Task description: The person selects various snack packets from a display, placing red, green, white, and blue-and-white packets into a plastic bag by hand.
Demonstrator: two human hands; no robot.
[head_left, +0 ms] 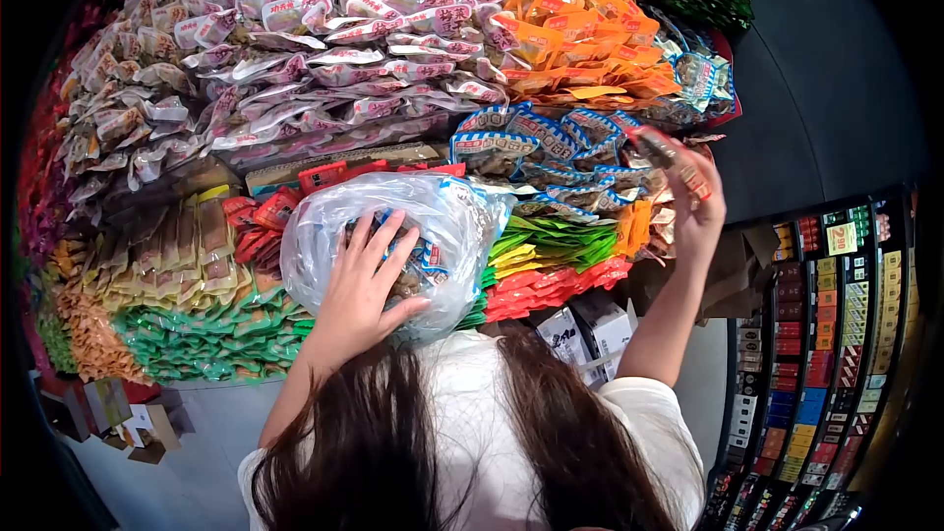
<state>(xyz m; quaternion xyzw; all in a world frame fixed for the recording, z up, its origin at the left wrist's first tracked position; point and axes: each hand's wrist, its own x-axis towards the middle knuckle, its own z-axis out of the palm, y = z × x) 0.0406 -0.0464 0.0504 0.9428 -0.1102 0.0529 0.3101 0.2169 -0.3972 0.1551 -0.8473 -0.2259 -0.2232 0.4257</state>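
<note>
My left hand [369,280] lies with its fingers spread on the open clear plastic bag [320,236], over blue-and-white packets inside it. Out to the right, my right hand [698,202] is raised above the edge of the display, its fingers closed round a small red and brown packet [674,159]. Blue-and-white packets [580,143] lie just left of that hand. Below them are green packets [565,236] and red packets [556,287], to the right of the bag.
Pink-and-white packets [364,0] and orange packets [570,20] are heaped at the back. Teal packets [216,334] line the front left. Cardboard boxes [590,334] stand below the display, and stocked shelves [816,334] run along the right.
</note>
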